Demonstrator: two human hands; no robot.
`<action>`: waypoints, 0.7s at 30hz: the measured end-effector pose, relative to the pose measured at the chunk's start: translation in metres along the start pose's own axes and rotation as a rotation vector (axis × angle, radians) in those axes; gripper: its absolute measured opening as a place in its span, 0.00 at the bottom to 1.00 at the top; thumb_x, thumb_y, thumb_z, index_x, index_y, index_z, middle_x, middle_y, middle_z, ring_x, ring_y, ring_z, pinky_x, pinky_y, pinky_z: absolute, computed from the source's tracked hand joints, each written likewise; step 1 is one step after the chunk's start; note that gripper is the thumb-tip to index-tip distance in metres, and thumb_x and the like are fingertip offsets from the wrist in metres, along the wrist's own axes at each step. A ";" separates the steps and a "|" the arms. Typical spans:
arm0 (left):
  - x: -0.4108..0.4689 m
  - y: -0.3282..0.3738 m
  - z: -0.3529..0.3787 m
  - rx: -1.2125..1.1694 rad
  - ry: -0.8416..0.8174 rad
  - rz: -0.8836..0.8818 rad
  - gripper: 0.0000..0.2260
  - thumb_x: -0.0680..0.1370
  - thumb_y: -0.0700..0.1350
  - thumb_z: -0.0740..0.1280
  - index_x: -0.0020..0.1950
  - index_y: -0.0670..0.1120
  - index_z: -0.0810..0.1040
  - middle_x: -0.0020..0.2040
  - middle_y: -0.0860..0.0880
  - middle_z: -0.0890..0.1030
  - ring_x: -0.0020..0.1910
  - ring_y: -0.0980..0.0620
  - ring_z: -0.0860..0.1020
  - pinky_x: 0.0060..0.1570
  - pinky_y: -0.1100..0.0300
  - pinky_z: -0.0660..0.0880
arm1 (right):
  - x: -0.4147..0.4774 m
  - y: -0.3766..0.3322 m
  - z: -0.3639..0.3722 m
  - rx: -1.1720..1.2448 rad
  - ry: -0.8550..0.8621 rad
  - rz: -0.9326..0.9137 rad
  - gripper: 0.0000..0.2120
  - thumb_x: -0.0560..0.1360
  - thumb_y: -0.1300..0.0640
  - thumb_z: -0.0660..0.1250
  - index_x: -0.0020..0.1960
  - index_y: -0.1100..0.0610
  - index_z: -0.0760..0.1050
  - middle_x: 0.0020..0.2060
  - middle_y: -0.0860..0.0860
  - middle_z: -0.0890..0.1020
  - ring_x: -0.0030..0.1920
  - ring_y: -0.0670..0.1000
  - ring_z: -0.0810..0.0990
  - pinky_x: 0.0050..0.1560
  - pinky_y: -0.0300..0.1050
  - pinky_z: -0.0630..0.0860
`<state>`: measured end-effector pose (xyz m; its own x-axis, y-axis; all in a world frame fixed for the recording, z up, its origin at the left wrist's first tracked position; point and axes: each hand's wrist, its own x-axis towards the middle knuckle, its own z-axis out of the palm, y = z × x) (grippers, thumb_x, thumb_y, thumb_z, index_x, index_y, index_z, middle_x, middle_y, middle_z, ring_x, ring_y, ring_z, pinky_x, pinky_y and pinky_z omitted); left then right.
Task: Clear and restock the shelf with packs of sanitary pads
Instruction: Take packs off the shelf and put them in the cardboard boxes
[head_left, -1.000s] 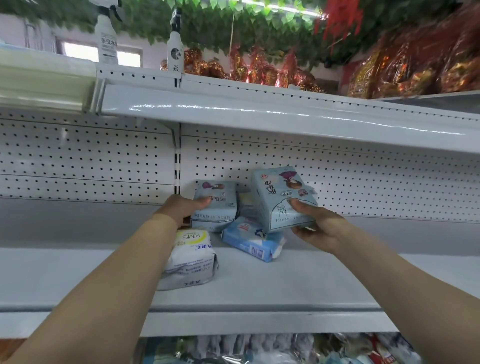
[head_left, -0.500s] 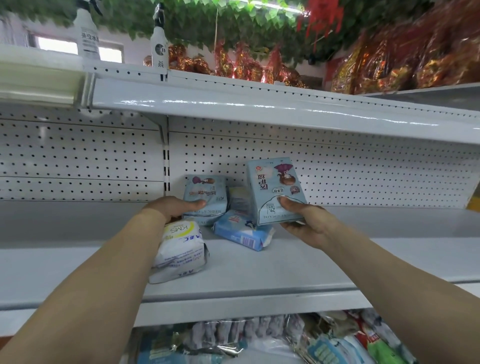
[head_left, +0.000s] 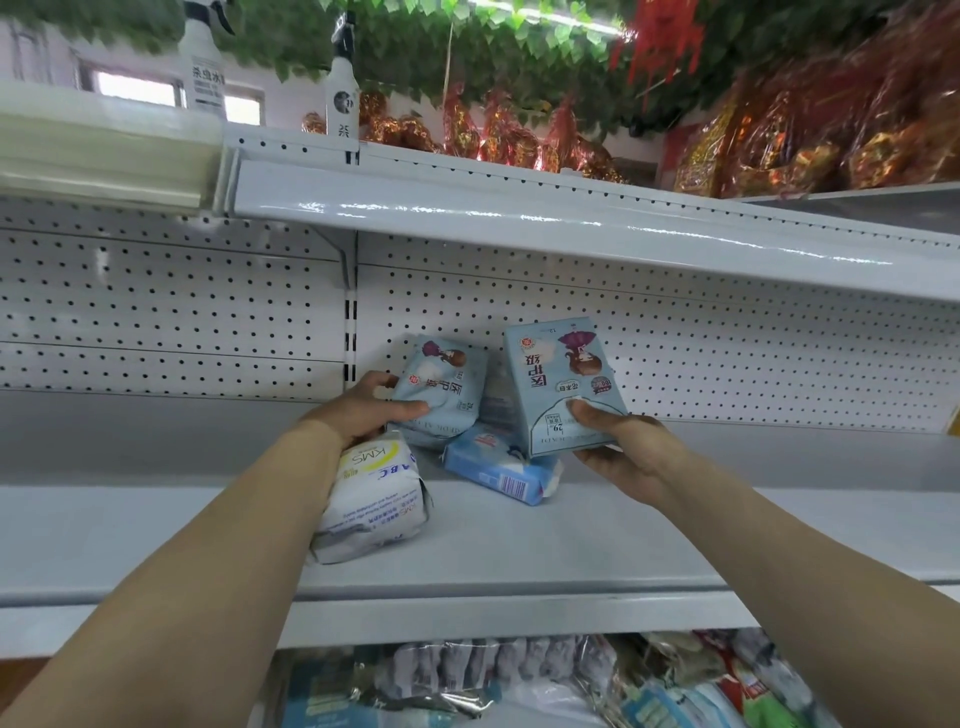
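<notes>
A tall pale blue pack of sanitary pads, its printing upside down, is held upright near the back of a white metal shelf. The right hand grips it at the lower edge, thumb pressed on the front face and fingers curled underneath. Just to its left, a smaller pale blue pack stands tilted near the perforated back panel. The left hand holds this one, thumb lying across the front and fingers wrapped round its left side. Between and below the two held packs, a brighter blue pack lies flat on the shelf with a barcode facing forward. Whether the tall pack touches it cannot be told. A white pack with yellow trim sits nearer the front edge, beneath the left wrist. Both bare forearms reach in from the bottom corners. Overhead runs a glossy white upper shelf, carrying two white spray bottles and shiny red and gold wrapped goods, with green leaves hanging above. Below the main shelf, a blurred jumble of packaged goods shows.
</notes>
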<state>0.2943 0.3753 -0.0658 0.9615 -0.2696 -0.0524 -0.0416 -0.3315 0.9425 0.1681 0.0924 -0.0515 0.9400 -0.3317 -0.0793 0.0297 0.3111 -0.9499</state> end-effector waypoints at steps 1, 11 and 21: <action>-0.002 0.001 0.000 0.000 -0.001 0.007 0.26 0.73 0.56 0.75 0.64 0.54 0.65 0.55 0.46 0.78 0.52 0.45 0.79 0.54 0.50 0.77 | 0.001 0.000 0.000 -0.005 -0.003 -0.001 0.17 0.70 0.65 0.77 0.58 0.62 0.80 0.48 0.58 0.87 0.51 0.56 0.85 0.47 0.49 0.82; -0.009 0.005 0.004 -0.082 0.053 0.040 0.16 0.76 0.56 0.72 0.52 0.44 0.74 0.42 0.47 0.84 0.38 0.51 0.82 0.33 0.61 0.75 | 0.003 0.003 -0.001 0.006 -0.006 0.013 0.20 0.69 0.64 0.77 0.61 0.63 0.79 0.49 0.58 0.87 0.50 0.56 0.86 0.39 0.46 0.82; -0.008 0.025 -0.009 -0.202 0.150 0.050 0.16 0.72 0.45 0.78 0.51 0.35 0.80 0.45 0.38 0.85 0.44 0.41 0.85 0.45 0.50 0.81 | -0.012 0.005 0.000 0.142 0.031 0.032 0.14 0.70 0.66 0.76 0.55 0.63 0.79 0.49 0.59 0.86 0.52 0.58 0.84 0.51 0.51 0.81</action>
<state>0.2879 0.3776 -0.0390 0.9898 -0.1388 0.0313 -0.0495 -0.1293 0.9904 0.1566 0.0977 -0.0557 0.9302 -0.3466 -0.1207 0.0494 0.4442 -0.8946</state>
